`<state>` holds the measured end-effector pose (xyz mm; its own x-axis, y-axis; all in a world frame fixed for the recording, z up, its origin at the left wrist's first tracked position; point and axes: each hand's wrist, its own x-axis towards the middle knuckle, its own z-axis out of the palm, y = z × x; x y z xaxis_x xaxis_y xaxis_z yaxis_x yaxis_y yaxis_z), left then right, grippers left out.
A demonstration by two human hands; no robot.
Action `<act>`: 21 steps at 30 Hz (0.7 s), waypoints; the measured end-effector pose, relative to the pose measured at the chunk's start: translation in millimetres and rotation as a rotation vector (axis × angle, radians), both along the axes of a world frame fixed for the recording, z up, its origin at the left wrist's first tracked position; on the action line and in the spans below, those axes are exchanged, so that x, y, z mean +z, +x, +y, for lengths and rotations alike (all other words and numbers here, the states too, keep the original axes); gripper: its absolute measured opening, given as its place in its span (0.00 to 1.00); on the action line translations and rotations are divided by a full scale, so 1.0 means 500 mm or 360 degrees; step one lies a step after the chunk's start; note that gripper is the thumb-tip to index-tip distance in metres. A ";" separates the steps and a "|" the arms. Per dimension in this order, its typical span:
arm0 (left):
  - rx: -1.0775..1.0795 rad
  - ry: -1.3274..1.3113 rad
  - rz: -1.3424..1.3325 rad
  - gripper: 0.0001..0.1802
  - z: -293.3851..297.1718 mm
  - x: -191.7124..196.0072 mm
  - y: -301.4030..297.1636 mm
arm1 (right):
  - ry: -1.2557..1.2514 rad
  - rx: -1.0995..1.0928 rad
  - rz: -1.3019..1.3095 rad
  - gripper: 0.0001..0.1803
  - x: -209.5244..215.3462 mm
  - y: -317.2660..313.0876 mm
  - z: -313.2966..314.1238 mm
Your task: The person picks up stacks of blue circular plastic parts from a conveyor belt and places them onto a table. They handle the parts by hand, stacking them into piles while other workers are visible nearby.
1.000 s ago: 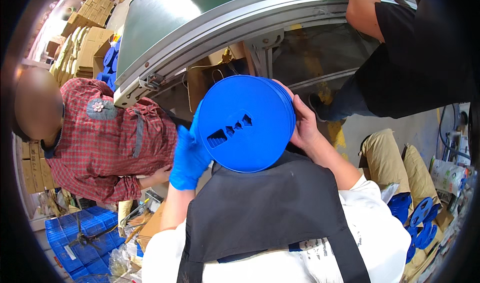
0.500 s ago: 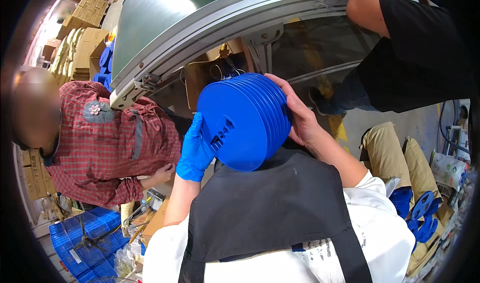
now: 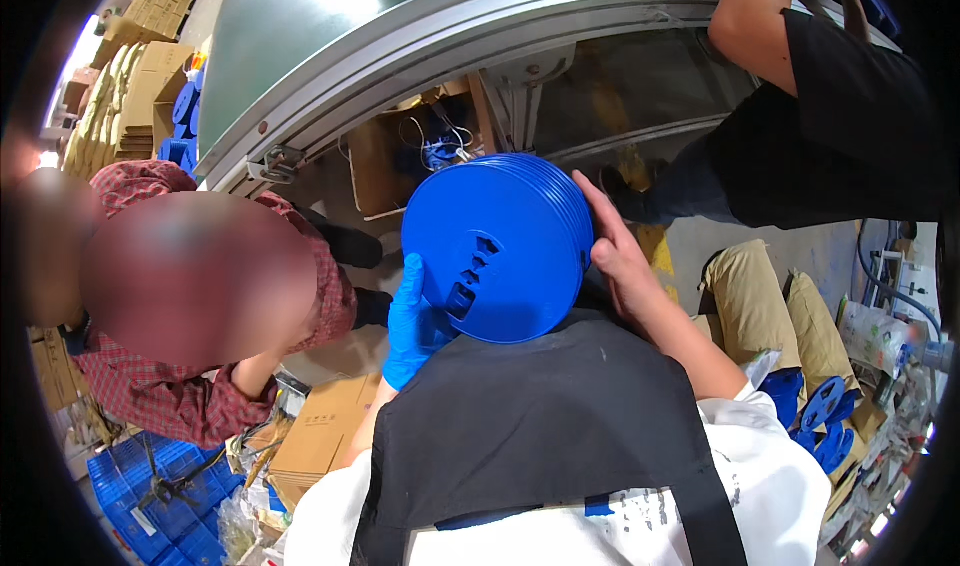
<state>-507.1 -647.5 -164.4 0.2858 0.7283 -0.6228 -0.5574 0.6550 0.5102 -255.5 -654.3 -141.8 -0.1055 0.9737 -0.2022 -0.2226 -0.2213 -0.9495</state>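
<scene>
Grasping one stack of blue discs [image 3: 525, 276] from both sides in the middle of the frame, just above one black apron [image 3: 540, 416]. Too tightly nested at the rims to count surely; on the near face, can make out about four dark cut-outs [image 3: 461, 301] in a slanting row. Clasping the lower left edge with the one gloved left hand [image 3: 415, 331]; bracing the right rims with the one bare right hand [image 3: 630, 271]. Count one green-topped bench [image 3: 270, 56] across the top and one open brown box [image 3: 385, 171] beneath. Count one co-worker [image 3: 150, 406] in red checks at left and a second co-worker [image 3: 850, 136] in dark clothes at upper right. Count two large tan sacks [image 3: 755, 301] at right, with several blue parts [image 3: 822, 403] near their lower ends, overlapping too much to number. Lower left, see blue crates [image 3: 125, 516], likewise hard to count.
</scene>
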 end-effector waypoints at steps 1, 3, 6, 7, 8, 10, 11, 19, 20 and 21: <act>-0.0016 0.0007 0.0033 0.40 -0.003 -0.005 0.004 | -0.0034 -0.0066 -0.0056 0.68 -0.002 -0.003 -0.015; -0.0046 0.0033 0.0103 0.41 -0.005 -0.015 0.010 | 0.0025 -0.0076 -0.0103 0.70 -0.016 -0.011 -0.013; -0.0123 0.0152 -0.0077 0.32 0.009 0.026 -0.019 | 0.0137 -0.0031 -0.0265 0.67 -0.022 -0.014 -0.009; -0.0399 0.0242 -0.0085 0.26 0.093 0.129 -0.063 | 0.0137 -0.0092 -0.0228 0.66 -0.019 -0.005 -0.010; -0.0640 0.0336 -0.0099 0.22 0.150 0.183 -0.094 | 0.0144 -0.0118 -0.0196 0.64 -0.013 0.000 -0.005; -0.0774 0.0733 0.0208 0.23 0.132 0.101 -0.107 | 0.0155 -0.0073 -0.0033 0.59 -0.020 0.005 0.008; -0.0805 0.0986 0.0689 0.24 0.090 0.049 -0.095 | 0.0129 -0.0071 0.0029 0.58 -0.016 0.014 0.014; -0.1095 0.3515 0.1940 0.11 0.173 0.213 -0.006 | -0.0273 0.0178 0.0265 0.59 -0.004 0.015 0.053; -0.1122 0.3428 0.2015 0.11 0.168 0.200 -0.016 | -0.0272 0.0206 0.0252 0.59 -0.001 0.007 0.051; -0.1106 0.3356 0.2067 0.11 0.166 0.193 -0.022 | -0.0301 0.0217 0.0258 0.59 0.002 0.003 0.051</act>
<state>-518.2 -564.5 -67.8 0.8592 0.3369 0.3850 0.3052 -0.9415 0.1430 -253.9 -629.0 -140.6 -0.2784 0.8950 -0.3486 -0.3243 -0.4292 -0.8430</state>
